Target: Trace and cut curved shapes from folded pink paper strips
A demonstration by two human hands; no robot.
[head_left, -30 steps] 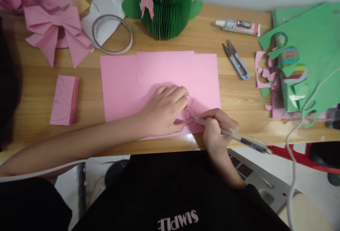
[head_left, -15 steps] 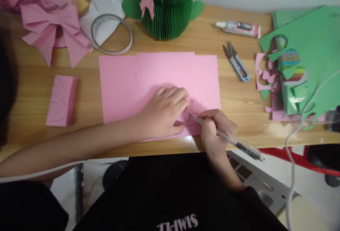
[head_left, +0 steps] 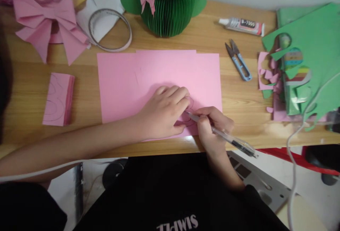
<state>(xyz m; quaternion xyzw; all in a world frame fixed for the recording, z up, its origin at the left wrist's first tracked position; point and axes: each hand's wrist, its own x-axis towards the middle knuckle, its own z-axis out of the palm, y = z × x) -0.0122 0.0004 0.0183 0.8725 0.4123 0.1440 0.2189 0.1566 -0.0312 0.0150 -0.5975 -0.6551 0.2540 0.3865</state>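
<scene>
My right hand (head_left: 214,129) grips a clear ballpoint pen (head_left: 233,141), its tip touching pink paper beside my left fingers. Curved dark lines show on the paper there. My left hand (head_left: 167,112), fingers bent and thumb set apart, presses down on the pink paper (head_left: 117,82). Whether a smaller pink piece lies beneath those fingers I cannot tell. The paper consists of overlapping sheets near the table's front edge. To the left sits a thick folded pink stack (head_left: 57,100) with curved outlines drawn on top.
Blue thread snips (head_left: 239,61) and a glue tube (head_left: 241,25) lie right of the sheets. Green paper with cutouts (head_left: 318,54) and pink scraps fill the right side. Behind stand a green honeycomb paper shape (head_left: 167,15), a tape roll (head_left: 128,43) and a pink paper bow (head_left: 49,18).
The pen tip and my right hand have shifted slightly left, closer to my left fingers. My left hand keeps its place on the paper. The view has tilted a little.
</scene>
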